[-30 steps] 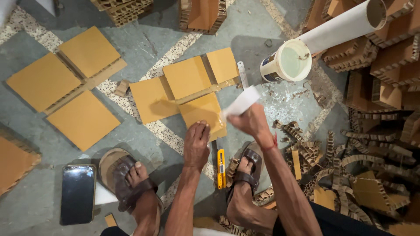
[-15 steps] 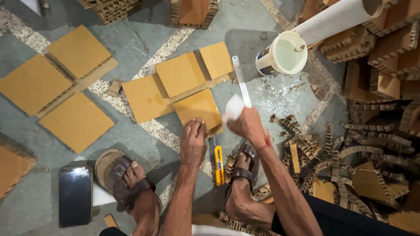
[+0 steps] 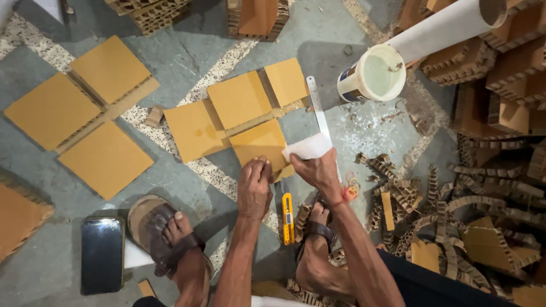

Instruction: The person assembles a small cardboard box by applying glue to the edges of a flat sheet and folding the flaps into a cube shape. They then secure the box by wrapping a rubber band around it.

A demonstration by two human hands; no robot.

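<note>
Left hand [image 3: 254, 190]: fingers curled, tips pressing on the near edge of a cardboard square [image 3: 260, 145]. Right hand [image 3: 317, 170]: closed around a folded white cloth [image 3: 307, 148], which sits over the same square's right corner. The square lies directly ahead of both hands, touching them; the left hand bears on it, the right hand works just beside its right edge.

Near the body: two sandalled feet, a yellow utility knife [image 3: 288, 211] lying lengthwise between the hands, and a dark phone [image 3: 102, 254] flat on the floor to the left.

A steel ruler [image 3: 318, 111] runs away from the right hand, long axis near to far, alongside the joined cardboard panels.

Farther right: a white glue tub [image 3: 372, 74], round, open, with a dark label band on its side. Beyond it lies a white cardboard tube [image 3: 449, 25]. Corrugated offcuts [image 3: 432, 193] are heaped at right.
</note>
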